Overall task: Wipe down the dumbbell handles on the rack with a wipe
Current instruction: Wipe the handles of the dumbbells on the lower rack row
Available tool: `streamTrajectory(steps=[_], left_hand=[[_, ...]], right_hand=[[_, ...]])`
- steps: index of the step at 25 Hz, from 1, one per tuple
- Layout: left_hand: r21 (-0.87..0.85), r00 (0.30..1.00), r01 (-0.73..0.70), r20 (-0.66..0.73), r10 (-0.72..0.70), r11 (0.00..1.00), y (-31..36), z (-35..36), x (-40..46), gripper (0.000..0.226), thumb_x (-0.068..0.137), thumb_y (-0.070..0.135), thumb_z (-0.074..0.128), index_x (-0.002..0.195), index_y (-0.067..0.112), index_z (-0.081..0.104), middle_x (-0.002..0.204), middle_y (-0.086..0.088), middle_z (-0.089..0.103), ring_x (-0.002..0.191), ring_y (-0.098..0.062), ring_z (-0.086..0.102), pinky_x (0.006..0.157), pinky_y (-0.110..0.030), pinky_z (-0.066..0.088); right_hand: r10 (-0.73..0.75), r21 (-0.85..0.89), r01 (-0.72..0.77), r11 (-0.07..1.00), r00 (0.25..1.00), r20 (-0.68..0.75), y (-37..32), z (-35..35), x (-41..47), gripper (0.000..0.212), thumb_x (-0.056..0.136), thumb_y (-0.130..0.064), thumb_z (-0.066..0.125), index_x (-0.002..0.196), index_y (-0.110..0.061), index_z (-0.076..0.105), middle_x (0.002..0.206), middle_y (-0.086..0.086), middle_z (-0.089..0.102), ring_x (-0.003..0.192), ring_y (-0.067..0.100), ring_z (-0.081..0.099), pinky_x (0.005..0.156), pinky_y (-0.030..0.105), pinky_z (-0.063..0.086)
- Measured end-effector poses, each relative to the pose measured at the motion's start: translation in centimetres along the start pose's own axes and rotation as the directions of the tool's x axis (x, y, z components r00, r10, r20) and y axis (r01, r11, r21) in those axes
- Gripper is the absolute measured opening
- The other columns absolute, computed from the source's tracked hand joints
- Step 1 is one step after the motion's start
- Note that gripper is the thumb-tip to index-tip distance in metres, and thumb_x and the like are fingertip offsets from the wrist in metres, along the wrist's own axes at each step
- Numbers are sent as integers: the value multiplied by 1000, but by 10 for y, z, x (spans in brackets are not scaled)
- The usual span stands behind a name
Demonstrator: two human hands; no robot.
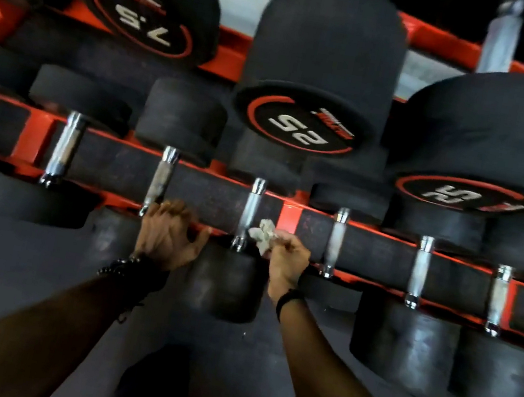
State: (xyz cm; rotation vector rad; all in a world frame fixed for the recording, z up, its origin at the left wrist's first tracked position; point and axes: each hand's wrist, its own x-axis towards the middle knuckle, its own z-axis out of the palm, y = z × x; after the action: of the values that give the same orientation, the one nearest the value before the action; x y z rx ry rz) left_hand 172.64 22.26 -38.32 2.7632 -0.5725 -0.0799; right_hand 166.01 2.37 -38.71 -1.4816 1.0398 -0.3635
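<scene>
White numerals read "7.5" on one upper dumbbell (pixel 141 1) and "25" on two others (pixel 304 125); the brand lettering is too blurred to read. The right hand (pixel 286 259) pinches a crumpled white wipe (pixel 263 233) just beside a chrome handle (pixel 248 213) on the red rack (pixel 288 218). The left hand (pixel 166 234), fingers spread, rests on the rack's front rail by a neighbouring handle (pixel 161 178).

Both arms reach forward; the left hand (pixel 167 234) is spread with fingers extended, the right hand (pixel 286 260) pinched closed.
</scene>
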Motion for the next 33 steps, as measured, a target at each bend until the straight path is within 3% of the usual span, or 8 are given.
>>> streamTrajectory(steps=[4,9,12,17,22,25,29,33], left_hand=[[-81,999,-35,17,37,996,81,19,-3,36,78,52,51,72,18,60,75,-6,61,77,-33,61,72,-39,47],[-35,990,27,143,-21,999,135,46,-3,37,73,47,49,60,14,61,69,-7,63,75,-33,62,73,-39,46],[17,986,-17,165,14,1000,127,51,0,37,74,43,46,61,12,61,71,-8,64,74,-35,61,71,-40,46],[2,995,64,71,-64,998,128,56,3,37,76,38,48,63,6,64,72,-13,63,74,-37,60,69,-43,47],[29,992,126,8,-127,992,127,62,4,33,78,34,53,64,6,64,73,-12,63,77,-37,59,67,-43,43],[49,990,136,-39,-134,990,125,67,-1,28,78,31,60,64,8,63,74,-10,61,76,-36,58,66,-42,40],[31,990,112,-92,-108,993,126,67,-2,26,77,30,64,63,8,60,74,-9,59,74,-36,57,64,-41,38],[32,990,115,-92,-112,993,125,66,-1,26,75,30,65,63,8,59,73,-10,59,72,-35,57,63,-39,37]], right_hand=[[21,135,-12,991,998,-64,-17,-84,6,25,81,20,60,80,-5,64,77,13,71,62,13,67,59,27,50],[-45,-199,23,980,994,-104,-23,-155,41,43,75,16,59,69,-26,68,69,-6,68,64,10,61,68,26,51],[-84,-404,97,910,995,50,-19,-158,55,26,74,13,65,71,-11,72,74,5,72,58,-4,61,64,17,52],[127,-708,-102,699,992,-18,-10,-127,76,9,80,-21,72,88,-19,68,100,-5,66,100,16,62,100,38,33],[199,-709,-130,693,980,15,-8,-119,93,33,89,-10,64,119,2,58,122,17,62,112,32,60,90,27,45],[376,-594,-241,768,920,113,-15,-111,94,66,88,-25,65,140,2,33,104,12,59,77,17,59,58,21,42],[594,-321,-511,797,762,260,-4,-104,115,92,76,-82,50,115,2,57,80,18,66,66,22,65,74,34,53],[568,-387,-477,789,807,164,-11,-92,104,114,64,-85,62,142,-4,41,132,14,57,117,30,59,96,37,45]])
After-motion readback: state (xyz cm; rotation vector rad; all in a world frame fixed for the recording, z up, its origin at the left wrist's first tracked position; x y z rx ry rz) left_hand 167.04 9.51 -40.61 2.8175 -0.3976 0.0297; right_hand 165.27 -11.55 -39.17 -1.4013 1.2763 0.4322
